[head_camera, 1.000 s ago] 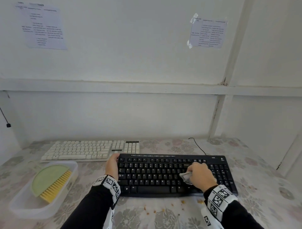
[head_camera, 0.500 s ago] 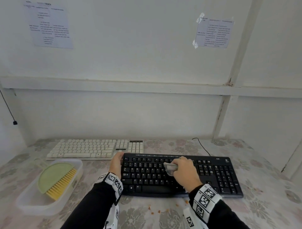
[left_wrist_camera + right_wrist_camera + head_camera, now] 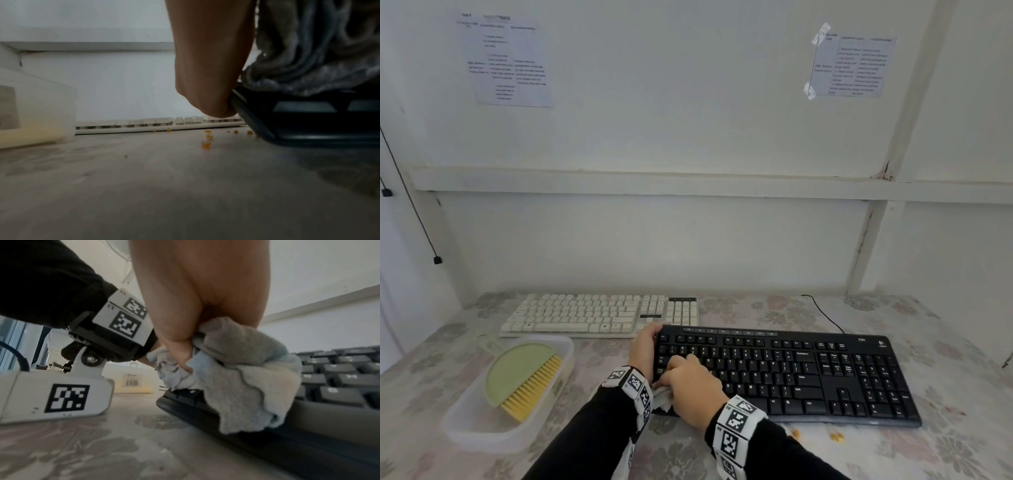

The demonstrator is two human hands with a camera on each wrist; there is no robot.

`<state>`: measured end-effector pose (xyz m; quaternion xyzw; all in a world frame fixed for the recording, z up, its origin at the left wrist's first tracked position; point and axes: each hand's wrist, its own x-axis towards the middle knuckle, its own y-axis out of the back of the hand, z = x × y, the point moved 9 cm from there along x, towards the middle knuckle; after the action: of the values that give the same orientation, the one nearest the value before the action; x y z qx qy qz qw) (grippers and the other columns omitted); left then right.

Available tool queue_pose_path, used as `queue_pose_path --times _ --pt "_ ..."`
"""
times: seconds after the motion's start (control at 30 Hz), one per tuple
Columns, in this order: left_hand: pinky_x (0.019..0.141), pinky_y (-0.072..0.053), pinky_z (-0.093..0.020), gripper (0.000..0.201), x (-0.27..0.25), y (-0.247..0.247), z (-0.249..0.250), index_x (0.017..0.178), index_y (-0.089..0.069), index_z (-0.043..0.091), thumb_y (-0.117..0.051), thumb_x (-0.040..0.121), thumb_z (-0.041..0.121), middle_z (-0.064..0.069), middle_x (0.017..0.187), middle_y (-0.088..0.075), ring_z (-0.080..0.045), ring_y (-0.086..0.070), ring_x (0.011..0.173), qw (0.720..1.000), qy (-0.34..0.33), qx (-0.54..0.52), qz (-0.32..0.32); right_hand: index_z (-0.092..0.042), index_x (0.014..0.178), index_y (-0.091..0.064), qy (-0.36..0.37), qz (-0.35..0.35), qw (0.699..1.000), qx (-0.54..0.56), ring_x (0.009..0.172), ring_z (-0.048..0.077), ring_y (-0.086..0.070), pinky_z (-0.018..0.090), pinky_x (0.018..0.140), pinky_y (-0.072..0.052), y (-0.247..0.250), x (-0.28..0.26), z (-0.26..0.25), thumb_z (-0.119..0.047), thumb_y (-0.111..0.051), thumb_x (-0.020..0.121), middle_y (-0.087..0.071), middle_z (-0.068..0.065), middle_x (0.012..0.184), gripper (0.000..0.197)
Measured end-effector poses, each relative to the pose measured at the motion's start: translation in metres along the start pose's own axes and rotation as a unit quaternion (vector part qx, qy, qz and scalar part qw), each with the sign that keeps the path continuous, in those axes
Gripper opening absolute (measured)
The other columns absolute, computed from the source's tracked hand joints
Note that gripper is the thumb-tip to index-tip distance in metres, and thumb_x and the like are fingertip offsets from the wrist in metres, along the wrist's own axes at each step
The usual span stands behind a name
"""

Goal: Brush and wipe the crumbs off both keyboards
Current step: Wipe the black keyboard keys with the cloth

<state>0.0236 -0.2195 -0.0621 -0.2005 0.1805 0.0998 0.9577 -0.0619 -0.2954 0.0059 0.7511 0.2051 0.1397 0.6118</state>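
A black keyboard (image 3: 808,373) lies in front of me on the flowered table. Behind it to the left is a white keyboard (image 3: 599,313). My right hand (image 3: 688,387) grips a crumpled grey cloth (image 3: 242,378) and presses it on the black keyboard's near left corner; the same cloth (image 3: 312,48) also fills the upper right of the left wrist view. My left hand (image 3: 643,349) holds the black keyboard's left edge, with its thumb (image 3: 207,65) against the side. Orange crumbs (image 3: 206,144) lie on the table left of that keyboard, and more crumbs (image 3: 835,437) lie before its front edge.
A clear plastic tub (image 3: 465,421) at the left holds a green brush with yellow bristles (image 3: 527,380). A black cable (image 3: 822,313) runs from the black keyboard to the wall. The wall stands close behind both keyboards.
My right hand has swept the cloth leftward across the black keyboard, from its right-middle keys to its near left corner. The left hand has stayed on the left edge.
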Motion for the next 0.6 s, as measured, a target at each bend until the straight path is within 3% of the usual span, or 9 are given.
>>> queue_pose_path --times 0.07,0.2,0.3,0.43,0.6 --pt "0.067 -0.051 -0.037 0.028 0.001 0.001 -0.001 0.1 -0.067 0.005 -0.048 0.089 0.023 -0.021 0.091 -0.064 -0.032 -0.061 0.077 1.0 -0.001 -0.003 0.002 -0.013 0.124 -0.057 -0.022 -0.001 1.0 -0.01 0.113 0.03 -0.037 0.034 0.076 -0.033 -0.001 -0.001 0.007 -0.004 -0.048 0.091 -0.043 0.009 0.123 0.035" --pt "0.071 -0.051 -0.041 0.028 0.0 0.002 -0.001 0.098 -0.07 0.009 -0.047 0.091 0.023 -0.02 0.093 -0.066 -0.034 -0.062 0.083 1.0 -0.009 0.0 0.008 -0.014 0.12 -0.061 -0.052 0.003 0.999 -0.002 0.11 0.03 -0.04 0.037 0.085 -0.04 0.001 -0.006 0.03 -0.004 -0.048 0.091 -0.046 0.008 0.123 0.034" --pt "0.083 -0.051 -0.048 0.03 -0.001 0.001 -0.001 0.103 -0.07 0.009 -0.047 0.092 0.024 -0.019 0.095 -0.067 -0.034 -0.063 0.088 1.0 -0.008 0.01 0.008 -0.014 0.115 -0.063 -0.071 0.011 0.997 0.012 0.095 0.022 -0.034 0.031 0.077 -0.034 0.006 -0.017 0.052 -0.005 -0.048 0.091 -0.048 0.005 0.117 0.03" --pt "0.083 -0.051 -0.046 0.027 0.004 0.002 -0.002 0.099 -0.071 0.011 -0.049 0.092 0.025 -0.014 0.086 -0.068 -0.032 -0.064 0.083 1.0 -0.002 0.01 0.009 -0.016 0.109 -0.067 -0.116 0.024 0.992 0.039 0.091 0.016 -0.027 0.028 0.079 -0.034 0.013 -0.042 0.091 -0.009 -0.05 0.088 -0.046 -0.001 0.106 0.028" --pt "0.09 -0.049 -0.052 0.024 0.009 0.002 -0.003 0.094 -0.07 0.009 -0.051 0.091 0.023 -0.014 0.084 -0.067 -0.032 -0.063 0.082 1.0 -0.013 0.018 0.011 -0.02 0.102 -0.068 -0.194 0.029 0.979 0.049 0.097 0.018 -0.038 0.028 0.084 -0.04 0.023 -0.077 0.149 -0.01 -0.05 0.086 -0.041 -0.005 0.096 0.026"
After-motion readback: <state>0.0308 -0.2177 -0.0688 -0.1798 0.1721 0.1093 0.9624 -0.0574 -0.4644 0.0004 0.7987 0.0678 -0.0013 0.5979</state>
